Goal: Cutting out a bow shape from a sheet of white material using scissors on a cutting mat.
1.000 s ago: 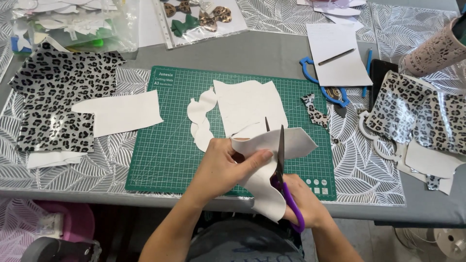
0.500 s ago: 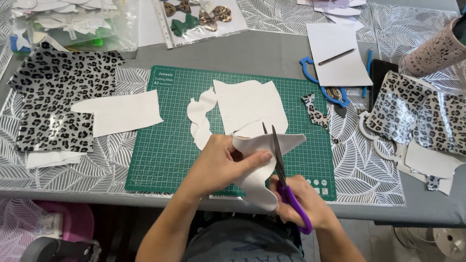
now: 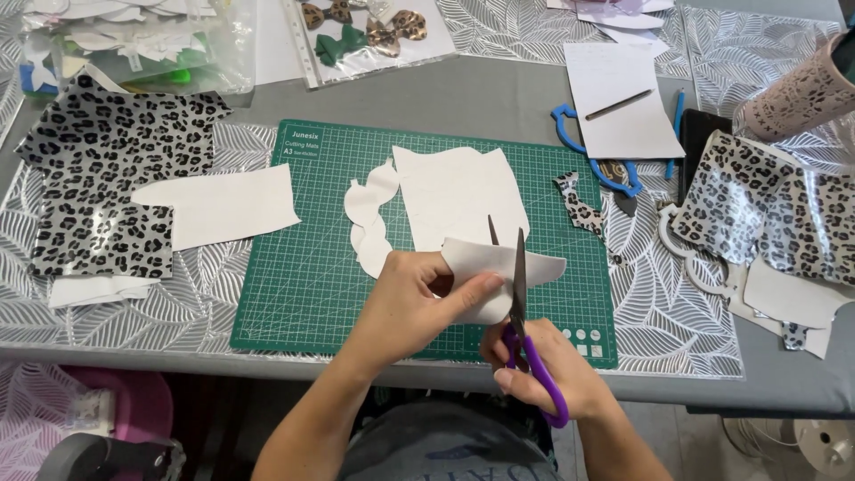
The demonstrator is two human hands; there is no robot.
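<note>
My left hand (image 3: 411, 303) pinches a white piece of material (image 3: 499, 272) above the front of the green cutting mat (image 3: 303, 267). My right hand (image 3: 543, 365) grips purple-handled scissors (image 3: 521, 303); their blades stand apart around the white piece's middle. On the mat behind lie a large white cut sheet (image 3: 459, 196) and a wavy white strip (image 3: 370, 214).
Leopard-print sheets lie at the left (image 3: 98, 187) and at the right (image 3: 775, 214). A white rectangle (image 3: 218, 205) overlaps the mat's left edge. Behind are a paper with a pencil (image 3: 619, 111), blue scissors (image 3: 588, 151), a pink perforated cup (image 3: 797, 93) and plastic sleeves with bows (image 3: 361, 31).
The white piece has been turned and drawn in under my left hand, so less of it hangs toward me. The scissors have shifted slightly left, blades still apart on it.
</note>
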